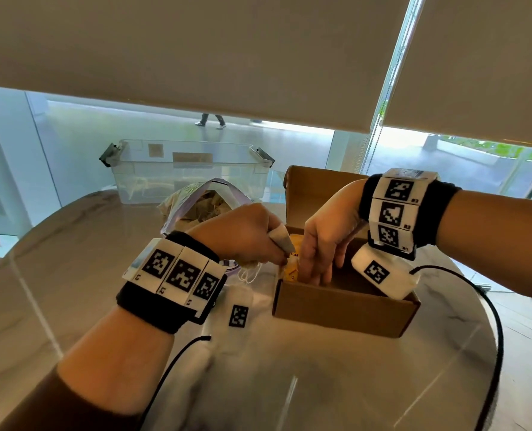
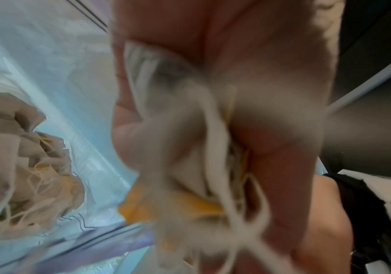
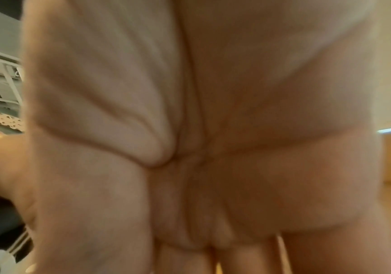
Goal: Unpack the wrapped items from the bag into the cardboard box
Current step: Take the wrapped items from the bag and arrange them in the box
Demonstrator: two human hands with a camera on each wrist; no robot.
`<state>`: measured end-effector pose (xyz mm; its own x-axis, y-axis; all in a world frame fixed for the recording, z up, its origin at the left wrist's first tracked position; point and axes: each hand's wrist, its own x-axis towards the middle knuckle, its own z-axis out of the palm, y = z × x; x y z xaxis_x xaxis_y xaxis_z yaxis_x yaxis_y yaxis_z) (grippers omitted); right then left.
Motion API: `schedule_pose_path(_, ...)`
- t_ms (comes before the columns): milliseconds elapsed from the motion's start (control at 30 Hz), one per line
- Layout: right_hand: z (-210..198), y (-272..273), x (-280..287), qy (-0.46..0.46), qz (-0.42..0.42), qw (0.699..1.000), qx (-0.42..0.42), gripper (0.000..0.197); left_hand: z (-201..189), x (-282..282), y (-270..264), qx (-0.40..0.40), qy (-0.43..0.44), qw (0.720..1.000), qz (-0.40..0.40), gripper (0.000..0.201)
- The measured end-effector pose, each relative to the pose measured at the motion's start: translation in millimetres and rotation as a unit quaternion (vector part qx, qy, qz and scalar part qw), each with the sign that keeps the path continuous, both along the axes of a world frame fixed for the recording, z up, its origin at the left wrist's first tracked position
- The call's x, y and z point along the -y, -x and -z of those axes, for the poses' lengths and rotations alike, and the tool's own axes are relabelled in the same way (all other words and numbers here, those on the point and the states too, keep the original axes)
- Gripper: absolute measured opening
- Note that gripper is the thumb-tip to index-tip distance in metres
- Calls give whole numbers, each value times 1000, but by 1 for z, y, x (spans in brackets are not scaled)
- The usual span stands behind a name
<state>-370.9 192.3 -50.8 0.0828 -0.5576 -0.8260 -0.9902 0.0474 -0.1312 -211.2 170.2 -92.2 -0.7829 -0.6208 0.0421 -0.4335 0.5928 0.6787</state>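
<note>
We see the left hand [image 1: 242, 234] pinching a small white cloth pouch [image 1: 281, 239] with loose white strings [image 1: 252, 273] hanging from it. In the left wrist view this pouch [image 2: 189, 166] is blurred, but a yellow packet [image 2: 189, 205] shows at its lower end, half out of the cloth. In the head view the yellow packet [image 1: 292, 259] stands against the left wall of the cardboard box [image 1: 345, 309], just inside it, with its long axis running from top to bottom; some dark letters are on it, but we cannot read them surely. The pouch lies at the fingertips of the left hand, above the left rim of the box.

The right hand [image 1: 323, 244] reaches down into the box, touching or just beside the yellow packet. Its fingers [image 1: 316, 273] point downward and lie close together; we cannot tell if they hold anything. The right wrist view shows only the blurred palm [image 3: 201, 139].

The box stands open near the right edge of the desk [image 1: 289, 384], its lid [image 1: 314, 194] raised at the far side. The plastic bag [image 1: 196, 203], with more cloth-wrapped items inside, lies behind the left hand, toward the far edge.
</note>
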Motion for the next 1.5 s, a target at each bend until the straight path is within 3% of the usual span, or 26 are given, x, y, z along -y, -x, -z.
schedule_pose_path(200, 8, -7, -3, -23, 14, 999, 24, 35, 3, 1, 1, 22, -15, 1000, -3, 3)
schedule_pose_path(467, 9, -6, 1, 7, 46, 999, 8, 38, 6, 4, 2, 17, 1, 1000, 2, 7)
schedule_pose_path(800, 14, -14, 2, -6, 24, 1000, -10, 32, 8, 6, 1, 5, 3, 1000, 11, 5)
schedule_pose_path(967, 12, -11, 2, 1, 17, 1000, 1, 39, 9, 6, 0, -2, 3, 1000, 20, 5)
schedule_pose_path(1233, -11, 6, -1, 0, 24, 1000, -5, 34, 8, 7, -2, -9, 12, 999, 32, 22)
schedule_pose_path(1367, 1, 4, 1, -25, 24, 999, -22, 40, 9, 8, -1, -9, 18, 999, 34, 20)
schedule_pose_path(1500, 12, 0, 6, 16, 34, 999, -18, 41, 9, 7, -1, -15, 26, 999, 35, 21)
